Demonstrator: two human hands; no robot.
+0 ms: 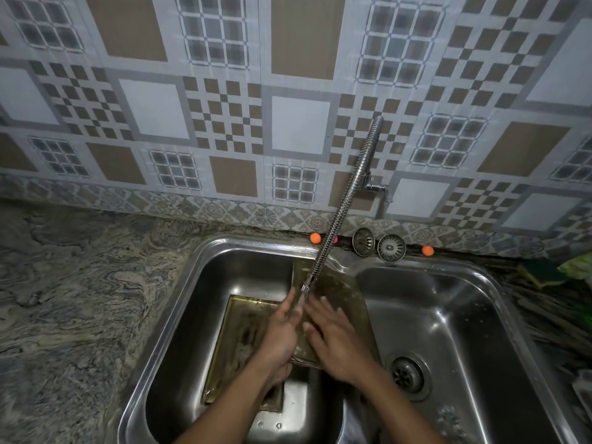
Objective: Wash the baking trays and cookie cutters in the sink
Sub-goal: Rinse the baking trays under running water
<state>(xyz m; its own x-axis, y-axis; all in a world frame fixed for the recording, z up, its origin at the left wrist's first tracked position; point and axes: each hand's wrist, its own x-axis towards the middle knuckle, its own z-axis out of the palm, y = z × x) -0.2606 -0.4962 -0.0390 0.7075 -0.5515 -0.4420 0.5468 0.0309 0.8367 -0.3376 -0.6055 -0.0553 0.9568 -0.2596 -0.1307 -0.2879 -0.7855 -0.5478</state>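
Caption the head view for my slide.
Left hand and right hand on a baking tray under the flexible faucet, left sink basin; second tray beneath.
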